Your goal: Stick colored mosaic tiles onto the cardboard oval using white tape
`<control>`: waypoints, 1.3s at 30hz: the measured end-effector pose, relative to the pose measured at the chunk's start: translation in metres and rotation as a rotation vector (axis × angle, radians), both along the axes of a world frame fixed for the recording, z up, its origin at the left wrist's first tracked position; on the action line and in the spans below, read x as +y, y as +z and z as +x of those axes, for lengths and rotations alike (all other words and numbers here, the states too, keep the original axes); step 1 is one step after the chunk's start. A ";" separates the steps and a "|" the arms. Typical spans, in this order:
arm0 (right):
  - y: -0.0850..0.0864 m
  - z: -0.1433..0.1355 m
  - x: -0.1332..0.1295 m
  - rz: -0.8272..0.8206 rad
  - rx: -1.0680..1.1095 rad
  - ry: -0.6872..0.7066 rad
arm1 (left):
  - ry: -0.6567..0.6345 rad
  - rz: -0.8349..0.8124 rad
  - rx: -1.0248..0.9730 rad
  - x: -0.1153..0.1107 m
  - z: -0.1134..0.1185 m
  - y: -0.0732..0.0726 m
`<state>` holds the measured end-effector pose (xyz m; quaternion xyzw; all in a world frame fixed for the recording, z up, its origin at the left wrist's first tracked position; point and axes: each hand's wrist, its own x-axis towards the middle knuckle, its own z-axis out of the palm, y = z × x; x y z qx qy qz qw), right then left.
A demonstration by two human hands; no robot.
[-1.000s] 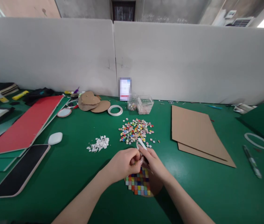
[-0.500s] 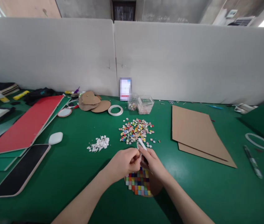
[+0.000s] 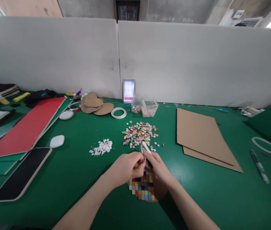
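In my right hand is a narrow white roll of tape, held on edge between thumb and fingers. My left hand is closed close against it, fingertips pinched together; what they hold is too small or hidden to make out. Below both hands lies a round cardboard disc, partly covered with rows of colourful square mosaic tiles. My hands hide the disc's far part. Just beyond them spreads a pile of loose mosaic tiles. White paper scraps lie heaped to the left.
Behind the tiles stand a clear box and a clear jar. Cardboard sheets lie on the right, near a pen. A phone, a red board and cardboard discs are on the left.
Almost nothing differs. Both hands stay together over the disc with the tape roll, with only a very slight shift of the view.
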<state>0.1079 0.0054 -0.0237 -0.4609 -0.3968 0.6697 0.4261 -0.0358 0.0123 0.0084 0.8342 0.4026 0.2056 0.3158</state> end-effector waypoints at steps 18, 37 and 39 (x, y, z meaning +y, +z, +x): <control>-0.009 0.002 0.001 0.345 -0.433 -0.062 | 0.012 0.418 0.233 0.001 0.004 -0.017; 0.014 0.006 -0.002 0.036 0.215 0.126 | 0.259 0.124 0.127 0.021 -0.025 0.000; 0.015 0.006 -0.002 0.028 0.238 0.138 | 0.326 0.101 0.176 0.026 -0.032 0.002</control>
